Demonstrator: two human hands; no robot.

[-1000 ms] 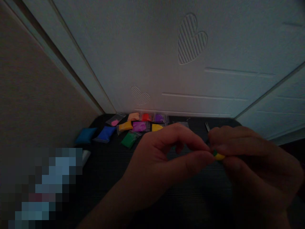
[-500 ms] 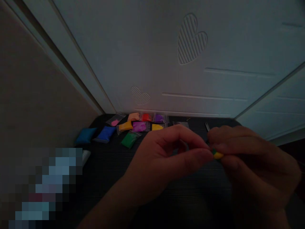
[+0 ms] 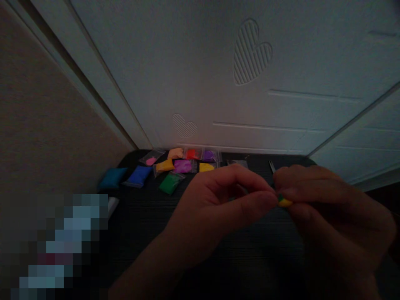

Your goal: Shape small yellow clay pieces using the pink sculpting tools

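Note:
Between the fingertips of both hands is a small yellow and green piece of modelling clay, mostly covered by the fingers. My left hand pinches its green end with thumb and forefinger. From the other side, my right hand grips the yellow end between thumb and fingers. Behind the hands lie small clear bags of coloured clay, among them a green bag, a magenta bag and a yellow bag, the last partly hidden by my left hand.
The dark table meets a pale panel with raised hearts at its back edge. Blue and teal bags lie at the left. A metal tool pokes out behind my right hand. A pixelated object occupies the lower left.
Both hands keep their pinch on the clay. The left thumb and fingertips have shifted slightly, and the clay sits a touch further left; the bags have stayed put.

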